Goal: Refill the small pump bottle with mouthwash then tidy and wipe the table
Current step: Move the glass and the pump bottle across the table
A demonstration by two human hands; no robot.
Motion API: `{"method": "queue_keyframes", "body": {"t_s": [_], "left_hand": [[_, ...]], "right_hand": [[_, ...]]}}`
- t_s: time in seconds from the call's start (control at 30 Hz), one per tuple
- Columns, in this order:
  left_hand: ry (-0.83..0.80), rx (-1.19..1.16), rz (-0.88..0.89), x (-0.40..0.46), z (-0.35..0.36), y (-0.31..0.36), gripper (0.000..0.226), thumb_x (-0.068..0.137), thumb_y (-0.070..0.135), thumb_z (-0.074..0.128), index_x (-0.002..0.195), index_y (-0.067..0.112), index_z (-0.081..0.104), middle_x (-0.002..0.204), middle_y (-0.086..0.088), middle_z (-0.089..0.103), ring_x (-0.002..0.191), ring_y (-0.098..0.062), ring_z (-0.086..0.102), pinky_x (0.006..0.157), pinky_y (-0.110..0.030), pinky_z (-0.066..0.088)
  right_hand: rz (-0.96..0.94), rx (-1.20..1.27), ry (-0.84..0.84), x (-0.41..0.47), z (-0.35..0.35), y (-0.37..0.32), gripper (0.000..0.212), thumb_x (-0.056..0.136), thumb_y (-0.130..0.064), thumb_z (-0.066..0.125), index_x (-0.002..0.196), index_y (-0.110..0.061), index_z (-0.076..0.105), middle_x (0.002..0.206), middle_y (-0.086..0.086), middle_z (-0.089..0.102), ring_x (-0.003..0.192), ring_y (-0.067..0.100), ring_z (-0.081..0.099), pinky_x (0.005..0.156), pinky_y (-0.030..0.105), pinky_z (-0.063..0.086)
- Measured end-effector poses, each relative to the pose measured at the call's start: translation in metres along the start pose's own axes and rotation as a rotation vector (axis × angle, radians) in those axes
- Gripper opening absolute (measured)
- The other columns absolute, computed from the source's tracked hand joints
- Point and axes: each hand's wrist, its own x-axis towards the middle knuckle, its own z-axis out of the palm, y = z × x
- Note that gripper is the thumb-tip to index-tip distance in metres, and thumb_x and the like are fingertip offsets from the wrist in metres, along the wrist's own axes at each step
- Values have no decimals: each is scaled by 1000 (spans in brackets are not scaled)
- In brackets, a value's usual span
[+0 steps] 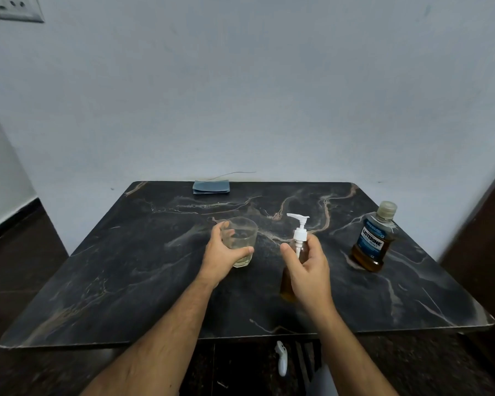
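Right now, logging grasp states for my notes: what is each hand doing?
Left hand: grips the clear drinking glass standing on the table.
Right hand: holds the small amber pump bottle with the white pump.

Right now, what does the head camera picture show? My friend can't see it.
A person's left hand holds a clear glass while the right hand holds a small pump bottle of amber liquid over a dark marble table. A capped Listerine bottle stands to the right, and a folded blue cloth lies at the far edge.
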Motion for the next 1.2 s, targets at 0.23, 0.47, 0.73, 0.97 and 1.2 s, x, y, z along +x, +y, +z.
{"method": "queue_keyframes", "body": {"t_s": [0.23, 0.47, 0.73, 0.97, 1.2], "left_hand": [[-18, 24, 15, -1, 1, 8, 92, 59, 27, 94, 135, 30, 43, 121, 13, 61, 116, -13, 59, 104, -34, 45], [-53, 34, 30, 0, 1, 25, 98, 54, 34, 94, 137, 31, 41, 122, 14, 61, 116, -11, 59, 103, -32, 45], [-70, 62, 39, -3, 0, 35, 101, 47, 45, 91, 135, 36, 41, 117, 21, 59, 118, -13, 57, 106, -38, 45], [-118, 47, 53, -5, 2, 39, 95, 61, 26, 93, 139, 34, 39, 123, 18, 58, 119, -9, 55, 102, -31, 45], [-171, 37, 47, -5, 3, 44, 89, 60, 27, 93, 130, 40, 41, 127, 15, 60, 118, -6, 57, 105, -33, 45]], "right_hand": [[-52, 84, -98, 12, -7, -8, 87, 89, -17, 61, 142, -67, 13, 88, -6, 64, 70, 19, 67, 65, 27, 57], [-118, -141, -100, 26, -7, -10, 92, 87, -20, 66, 143, -67, 10, 86, -17, 63, 73, 10, 63, 66, 21, 53], [-92, -190, -231, 33, -9, -8, 77, 86, -18, 68, 142, -53, 29, 81, -2, 67, 69, 16, 69, 72, 40, 59], [-114, -380, -303, 34, -3, -17, 81, 86, -24, 64, 149, -50, 22, 66, -14, 62, 66, 1, 58, 62, 20, 41], [-116, -507, -288, 40, 5, -23, 78, 86, -25, 62, 146, -53, 21, 69, -10, 61, 59, 7, 56, 59, 21, 42]]}}
